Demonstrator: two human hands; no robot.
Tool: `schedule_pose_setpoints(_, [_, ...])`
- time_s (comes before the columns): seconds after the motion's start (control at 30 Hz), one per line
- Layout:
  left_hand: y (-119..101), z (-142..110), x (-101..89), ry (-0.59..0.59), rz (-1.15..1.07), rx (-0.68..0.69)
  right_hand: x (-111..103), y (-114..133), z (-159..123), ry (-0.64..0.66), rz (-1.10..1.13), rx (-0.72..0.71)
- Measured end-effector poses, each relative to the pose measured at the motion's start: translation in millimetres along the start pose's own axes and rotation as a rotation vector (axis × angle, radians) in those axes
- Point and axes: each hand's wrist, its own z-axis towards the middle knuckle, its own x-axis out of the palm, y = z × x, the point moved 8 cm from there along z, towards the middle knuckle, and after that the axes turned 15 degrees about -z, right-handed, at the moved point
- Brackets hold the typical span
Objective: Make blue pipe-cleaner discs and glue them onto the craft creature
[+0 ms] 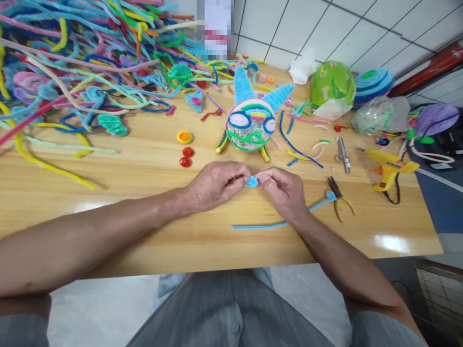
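Observation:
My left hand [216, 184] and my right hand [281, 189] meet over the wooden table [144, 164], both pinching a small coiled blue pipe cleaner disc [251, 181]. The loose tail of the blue pipe cleaner [260, 225] runs under my right wrist along the table. Just beyond my hands stands a round pipe-cleaner creature [251, 124] with blue ears, goggles and a green mouth.
A big tangle of coloured pipe cleaners [79, 62] covers the far left. Red and yellow coils [185, 149] lie left of the creature. Yellow-handled pliers [339, 200], a metal tool [342, 154] and a yellow glue gun [388, 168] lie right. Wrapped balls [333, 89] sit far right.

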Motion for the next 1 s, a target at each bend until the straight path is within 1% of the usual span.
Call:
schedule_pose_setpoints(0.17, [1.1, -0.9, 0.1, -0.005, -0.010, -0.003, 0.4, -0.2, 0.6, -0.018, -0.026, 0.022])
schedule_pose_setpoints(0.4, [-1.0, -0.1, -0.3, -0.009, -0.018, 0.018, 1.9, -5.1, -0.7, -0.020, 0.065, 0.072])
schedule_pose_setpoints(0.53, [-1.4, 0.2, -0.3, -0.011, -0.014, 0.018, 2.5, -7.7, -1.2, -0.006, 0.056, 0.092])
schedule_pose_setpoints(0.73, [0.3, -0.3, -0.1, -0.015, -0.027, 0.000, 2.3, -5.8, 0.5, 0.010, 0.059, 0.036])
schedule_pose_setpoints(0.9, [0.9, 0.2, -0.1, -0.008, -0.013, -0.016, 1.8, -6.7, 0.7, 0.002, -0.017, 0.017])
schedule_pose_setpoints(1.0, [0.1, 0.2, -0.7, -0.015, -0.020, -0.005, 1.8, 0.5, 0.6, 0.007, -0.053, -0.047])
